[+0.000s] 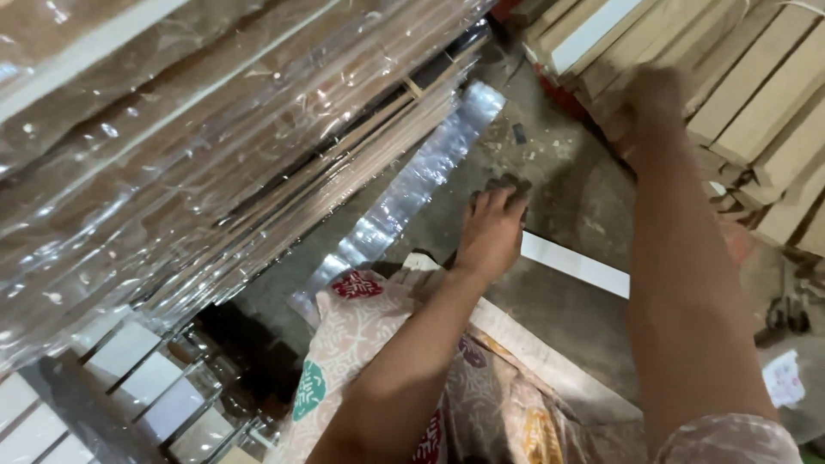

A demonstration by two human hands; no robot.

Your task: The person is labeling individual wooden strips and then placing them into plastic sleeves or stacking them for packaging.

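Clear plastic-wrapped bundles of long wooden strips fill the left side, stacked slantwise; a small white paper label lies on the floor at lower right.

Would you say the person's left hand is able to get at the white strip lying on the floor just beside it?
Probably yes: the left hand rests on the floor right beside the white strip, and nothing visible lies between them.
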